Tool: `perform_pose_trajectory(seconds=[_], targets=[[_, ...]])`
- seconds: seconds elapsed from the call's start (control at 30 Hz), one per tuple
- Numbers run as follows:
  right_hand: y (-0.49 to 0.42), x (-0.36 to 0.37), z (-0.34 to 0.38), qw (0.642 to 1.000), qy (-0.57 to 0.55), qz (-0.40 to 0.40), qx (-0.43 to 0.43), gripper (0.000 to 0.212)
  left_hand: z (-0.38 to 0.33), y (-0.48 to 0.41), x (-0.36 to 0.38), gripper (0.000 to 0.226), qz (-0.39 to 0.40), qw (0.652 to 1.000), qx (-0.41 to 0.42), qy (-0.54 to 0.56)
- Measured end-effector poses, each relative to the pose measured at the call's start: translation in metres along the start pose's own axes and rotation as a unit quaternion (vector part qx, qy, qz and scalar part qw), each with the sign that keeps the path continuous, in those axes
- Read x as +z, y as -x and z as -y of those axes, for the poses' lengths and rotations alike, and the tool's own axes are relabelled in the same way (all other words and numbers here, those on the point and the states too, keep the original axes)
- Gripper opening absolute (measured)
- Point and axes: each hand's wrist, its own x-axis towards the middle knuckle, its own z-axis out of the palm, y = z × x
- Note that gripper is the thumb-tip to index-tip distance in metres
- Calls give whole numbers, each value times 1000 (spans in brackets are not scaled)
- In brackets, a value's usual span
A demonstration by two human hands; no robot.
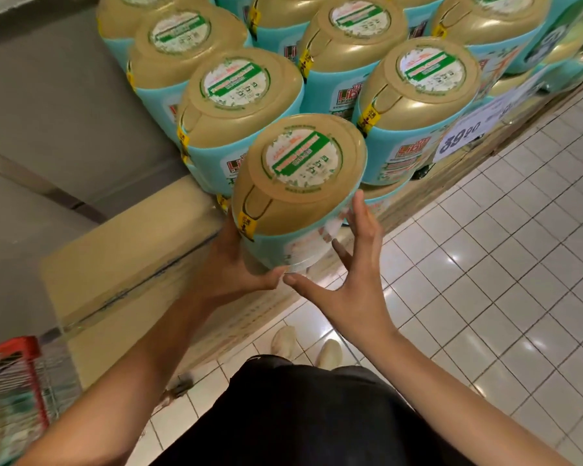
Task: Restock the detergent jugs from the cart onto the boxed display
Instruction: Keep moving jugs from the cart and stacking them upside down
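Gold domed top, teal body, round green-and-white label, yellow tag by the handle: the detergent jug [298, 183] is tilted at the near end of the stocked jugs [239, 105], above the cardboard boxes [132, 250]. Your left hand [236, 264] grips its lower side. Your right hand [354, 284] is spread wide, with straight fingers [362, 223] at its right flank.

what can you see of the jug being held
The jug has a teal body and a gold-tan top with a moulded handle, a round white-and-green label and a yellow tag. It looks plastic. It tilts over the front edge of the cardboard box, before the other jugs. The left hand grips its lower side; the right hand, fingers straight, touches its right side.
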Motion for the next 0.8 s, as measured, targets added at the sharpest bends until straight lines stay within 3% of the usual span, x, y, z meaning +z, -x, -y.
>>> perform_pose_trajectory(seconds=[0.27, 0.8], targets=[[-6, 23, -42, 998, 18, -60, 22, 111, 2, -1, 8, 93, -44, 999, -14, 19], [-2, 31, -58, 994, 14, -99, 43, 98, -1, 4, 28, 83, -82, 992, -14, 98]])
